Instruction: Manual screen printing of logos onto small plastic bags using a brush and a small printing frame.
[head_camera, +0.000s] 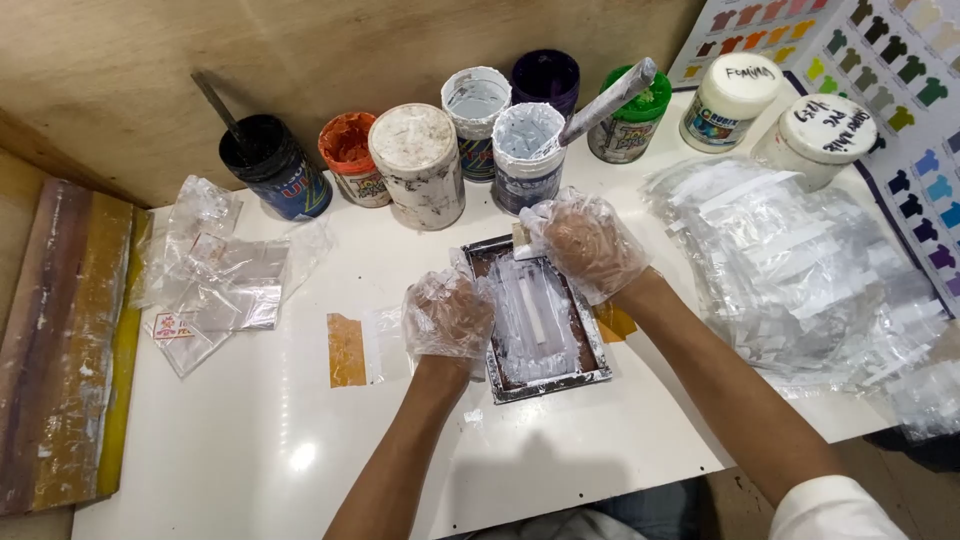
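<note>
Head view | my left hand (447, 315) fingers press the small screen frame (535, 318) flat | right hand (583, 243) fingers grip the squeegee (522, 238) | risk: frame slips, white ink smears onto worktop (250, 440).

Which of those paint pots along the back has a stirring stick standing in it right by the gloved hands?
The grey-white paint pot, just behind the right hand; its paint-coated stick leans up to the right. The black pot also holds one, but stands far left.

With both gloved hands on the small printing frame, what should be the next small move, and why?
Probably pull the scraper under the right hand down the frame toward the body. It sits at the far end, white ink covers the mesh, and the left hand steadies the frame's left edge.
</note>
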